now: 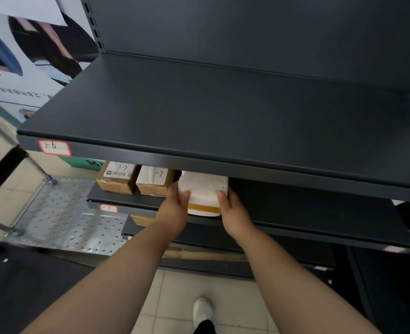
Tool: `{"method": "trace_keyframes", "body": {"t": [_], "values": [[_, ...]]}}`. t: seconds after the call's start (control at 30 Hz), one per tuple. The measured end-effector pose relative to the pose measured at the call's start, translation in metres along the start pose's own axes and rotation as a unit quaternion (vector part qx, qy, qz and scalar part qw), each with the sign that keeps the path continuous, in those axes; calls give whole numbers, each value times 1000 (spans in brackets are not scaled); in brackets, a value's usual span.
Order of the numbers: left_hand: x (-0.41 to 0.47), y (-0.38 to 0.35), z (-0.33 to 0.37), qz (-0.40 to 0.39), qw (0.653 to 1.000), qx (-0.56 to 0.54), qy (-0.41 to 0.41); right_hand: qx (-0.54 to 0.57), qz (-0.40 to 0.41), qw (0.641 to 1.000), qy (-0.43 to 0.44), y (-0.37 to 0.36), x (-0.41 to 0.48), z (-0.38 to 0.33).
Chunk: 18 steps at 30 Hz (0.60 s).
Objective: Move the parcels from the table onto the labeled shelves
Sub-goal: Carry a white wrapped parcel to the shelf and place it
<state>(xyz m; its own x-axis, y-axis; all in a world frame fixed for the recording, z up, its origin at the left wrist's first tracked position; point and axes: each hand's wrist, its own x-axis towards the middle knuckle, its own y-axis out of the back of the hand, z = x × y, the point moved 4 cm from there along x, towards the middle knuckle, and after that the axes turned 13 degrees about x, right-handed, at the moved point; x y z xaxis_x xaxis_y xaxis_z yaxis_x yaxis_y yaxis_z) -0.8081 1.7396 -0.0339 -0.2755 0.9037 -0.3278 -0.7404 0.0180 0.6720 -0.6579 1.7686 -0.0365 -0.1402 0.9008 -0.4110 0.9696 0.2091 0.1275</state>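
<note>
White parcel (204, 189) lies gripped between left hand (175, 209) and right hand (233, 213).

Left wall: large printed poster (18, 56), blurred, its text reading reversed. Below it, a green board (88, 163) with characters, partly hidden. Lower left: perforated metal plate (61, 213) lying flat, with a metal tube (38, 168) rising from a fitting at its far corner. Floor (175, 297): pale tiles. One white shoe (202, 309) on the tiles, bottom centre.

Pale tiled floor (175, 297), postered wall (18, 56)
</note>
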Motion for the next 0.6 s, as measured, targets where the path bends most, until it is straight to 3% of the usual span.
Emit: {"method": "trace_keyframes", "body": {"t": [0.1, 0.2, 0.27, 0.37, 0.6], "values": [[-1, -1, -3, 8, 998, 64, -11, -34, 15, 999, 26, 0, 0, 0], [-17, -2, -3, 62, 985, 128, -102, -174, 50, 977, 112, 1, -18, -3], [-32, -3, -1, 120, 937, 265, -193, -299, 45, 933, 195, -3, -37, -2], [-48, -16, 0, 113, 866, 401, -277, -445, 35, 852, 273, -12, -58, 10], [-45, -28, -7, 48, 843, 487, -224, -506, 13, 828, 242, -15, -49, 25]]}}
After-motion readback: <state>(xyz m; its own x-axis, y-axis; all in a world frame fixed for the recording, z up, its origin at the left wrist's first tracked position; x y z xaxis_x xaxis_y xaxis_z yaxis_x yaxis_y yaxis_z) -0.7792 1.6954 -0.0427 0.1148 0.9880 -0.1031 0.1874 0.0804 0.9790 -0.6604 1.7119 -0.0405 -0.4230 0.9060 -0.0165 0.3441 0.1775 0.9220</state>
